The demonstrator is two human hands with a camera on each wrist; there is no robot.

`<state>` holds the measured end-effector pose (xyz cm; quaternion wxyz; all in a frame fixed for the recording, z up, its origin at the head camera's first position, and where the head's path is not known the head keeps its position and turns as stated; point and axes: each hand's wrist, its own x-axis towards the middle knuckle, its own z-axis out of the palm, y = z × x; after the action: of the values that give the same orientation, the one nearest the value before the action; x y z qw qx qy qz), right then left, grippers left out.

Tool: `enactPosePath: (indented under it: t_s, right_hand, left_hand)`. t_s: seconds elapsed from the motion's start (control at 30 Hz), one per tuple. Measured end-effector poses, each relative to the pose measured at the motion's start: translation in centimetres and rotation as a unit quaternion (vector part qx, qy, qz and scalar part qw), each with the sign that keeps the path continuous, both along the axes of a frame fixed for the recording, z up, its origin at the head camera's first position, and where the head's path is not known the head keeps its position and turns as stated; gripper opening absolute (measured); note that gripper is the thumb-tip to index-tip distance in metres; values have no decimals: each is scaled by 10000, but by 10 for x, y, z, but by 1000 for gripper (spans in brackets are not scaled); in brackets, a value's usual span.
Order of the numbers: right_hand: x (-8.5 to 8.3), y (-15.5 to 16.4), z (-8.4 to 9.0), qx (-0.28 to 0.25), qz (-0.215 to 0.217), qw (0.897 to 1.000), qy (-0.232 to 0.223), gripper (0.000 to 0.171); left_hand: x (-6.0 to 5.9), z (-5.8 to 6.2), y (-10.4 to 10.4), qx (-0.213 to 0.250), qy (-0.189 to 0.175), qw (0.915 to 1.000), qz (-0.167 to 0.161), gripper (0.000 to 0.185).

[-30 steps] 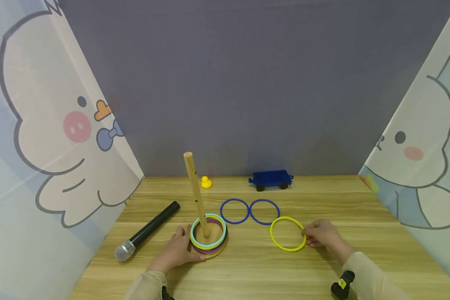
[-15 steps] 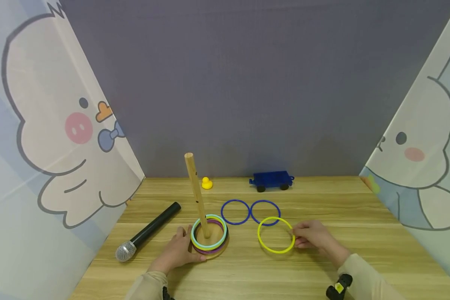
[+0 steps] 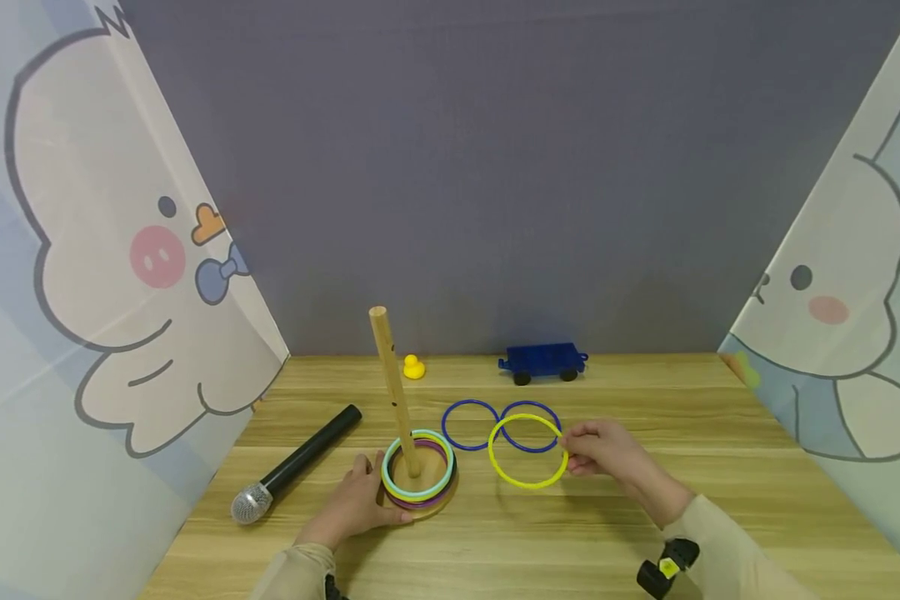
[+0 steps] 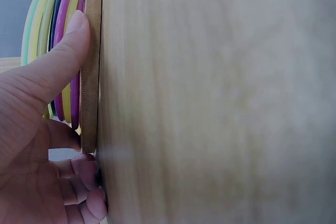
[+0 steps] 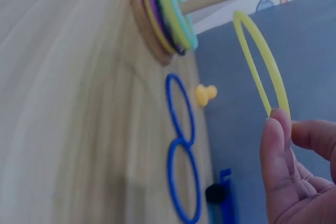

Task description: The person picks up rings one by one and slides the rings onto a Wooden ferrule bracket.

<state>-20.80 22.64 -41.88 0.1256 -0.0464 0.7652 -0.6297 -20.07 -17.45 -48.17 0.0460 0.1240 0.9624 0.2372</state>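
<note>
A wooden peg stand [image 3: 392, 392] with a round base stands upright left of centre, several coloured rings [image 4: 59, 32] stacked around its post. The top ring is light turquoise; yellow, purple and dark ones lie beneath. My left hand [image 3: 356, 504] holds the base [image 4: 91, 103] from its left side, thumb in front and fingers behind. My right hand [image 3: 603, 454] pinches a yellow ring [image 3: 491, 446] by its right edge between thumb and fingers. In the right wrist view this yellow ring [image 5: 269, 61] is lifted off the table, apart from the post.
Two blue rings [image 3: 471, 401] lie side by side right of the stand, the right one partly behind the yellow ring. A blue toy wagon [image 3: 542, 360] and yellow duck [image 3: 414, 367] sit at the back. On the left lies a black microphone [image 3: 307, 454]. Fabric walls [image 3: 495, 183] enclose the table.
My right hand has moved left with the yellow ring, then up off the table, so the ring now overlaps the right blue ring in view. The left hand has stayed at the base.
</note>
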Motion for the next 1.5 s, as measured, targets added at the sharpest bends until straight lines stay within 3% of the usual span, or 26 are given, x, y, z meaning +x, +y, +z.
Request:
enactPosePath:
  t_s: [0.2, 0.77, 1.5]
  right_hand:
    - [-2, -14, 18, -108, -79, 9999, 30, 36]
    - [-1, -50, 73, -572, 13, 9963, 637, 32]
    - [6, -107, 145, -1696, 98, 9758, 1376, 32]
  left_hand:
    - [3, 1, 0, 79, -63, 9999, 32, 121]
    - [4, 5, 3, 49, 22, 10000, -5, 119]
    - [1, 3, 1, -11, 19, 10000, -35, 121]
